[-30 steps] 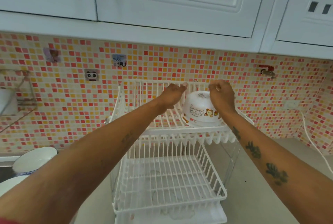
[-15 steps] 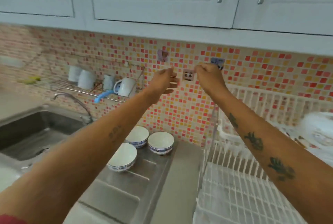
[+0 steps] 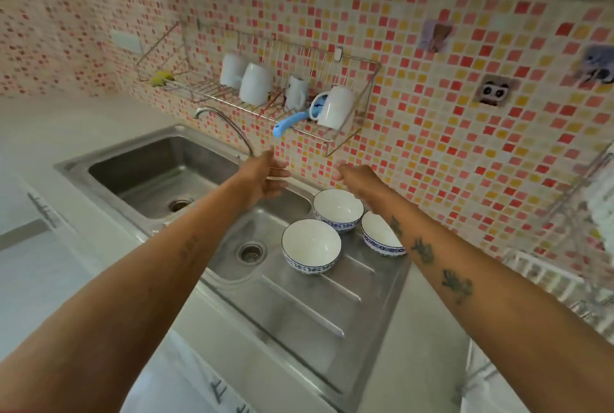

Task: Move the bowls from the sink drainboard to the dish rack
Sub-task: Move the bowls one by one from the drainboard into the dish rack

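Head view — steel drainboard (image 3: 309, 309), mosaic-tiled wall (image 3: 432, 133).

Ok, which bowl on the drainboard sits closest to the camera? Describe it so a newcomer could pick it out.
Find the steel sink, then the ribbed drainboard to its right, where three white bowls with blue-patterned bands stand upright. The one meant is the front bowl, beside the small round drain. Unlike the other two, it sits clear of the right forearm and farthest from the tiled wall.

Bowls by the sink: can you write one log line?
bowls: three on drainboard | left hand: empty | right hand: empty | held: nothing
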